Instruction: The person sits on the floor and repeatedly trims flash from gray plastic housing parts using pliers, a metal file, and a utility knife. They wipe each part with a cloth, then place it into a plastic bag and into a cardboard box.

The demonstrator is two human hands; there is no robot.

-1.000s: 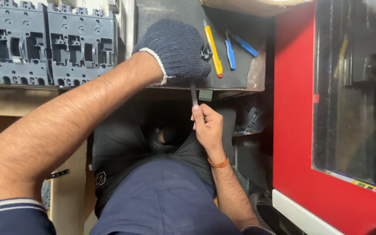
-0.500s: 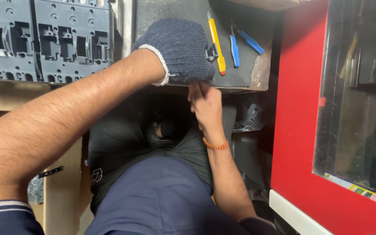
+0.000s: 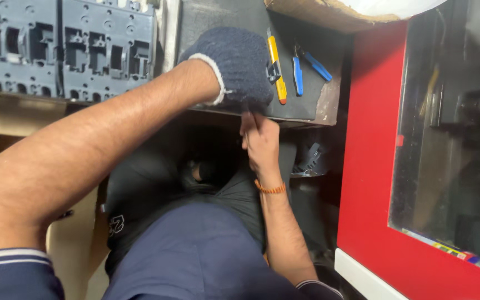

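Fingers [image 3: 251, 125] of the right hand [image 3: 261, 145] are curled up under the front edge of a dark metal shelf [image 3: 306, 108] — whether anything is pinched between them cannot be told, since the tips are hidden by the glove. An orange band [image 3: 269, 189] is worn on that wrist. Just above, the left hand [image 3: 239, 65] is covered by a dark blue knit glove and is laid flat on the shelf, fingers together. Beside the glove, a yellow tool [image 3: 275, 65] is seen on the shelf, with blue-handled pliers [image 3: 306, 71] near it. Farther left, grey switch blocks [image 3: 65, 47] are lined up. A red cabinet [image 3: 370, 166] is seen at the right.
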